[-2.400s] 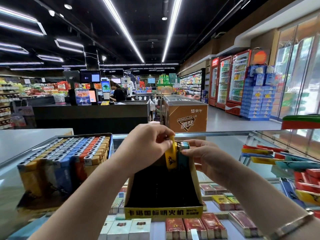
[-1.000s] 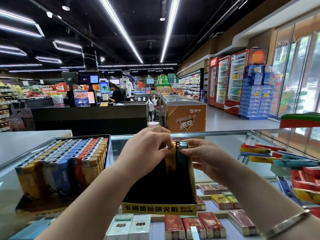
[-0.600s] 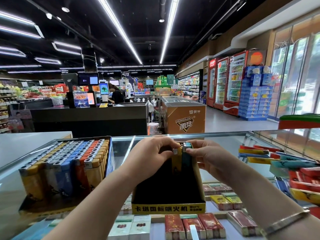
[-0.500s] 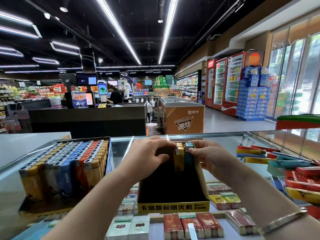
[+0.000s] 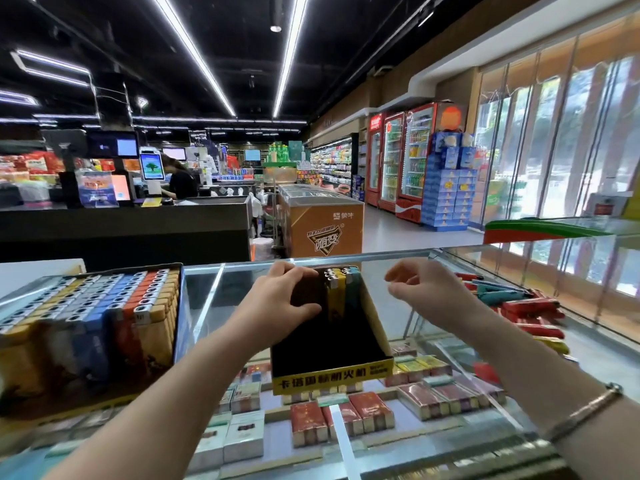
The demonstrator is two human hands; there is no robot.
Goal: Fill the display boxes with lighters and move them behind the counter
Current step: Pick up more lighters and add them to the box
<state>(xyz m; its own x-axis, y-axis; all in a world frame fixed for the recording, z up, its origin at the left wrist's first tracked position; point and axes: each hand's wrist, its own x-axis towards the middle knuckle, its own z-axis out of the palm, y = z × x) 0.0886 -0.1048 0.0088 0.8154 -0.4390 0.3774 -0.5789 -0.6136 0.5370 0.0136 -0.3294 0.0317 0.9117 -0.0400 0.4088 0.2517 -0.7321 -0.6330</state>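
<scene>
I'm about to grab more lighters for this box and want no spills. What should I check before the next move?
1. Right hand free: ok, open, apart from the box.
2. Left hand steadying the standing lighters: ok, it rests at them.
3. Lighters upright at the back of the box: ok.
4. Room left in the box: ok, mostly empty.
5. Loose lighters to the right: ok, a pile lies on the glass.
6. Box stable on the counter: cannot tell.

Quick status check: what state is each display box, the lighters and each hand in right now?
Black display box with yellow front: nearly empty, upright on the glass counter.
Yellow and teal lighters: standing at its back.
Full lighter box: packed.
Loose lighters: lying on the counter.
Left hand: steadying the lighters.
Right hand: open, empty.
</scene>
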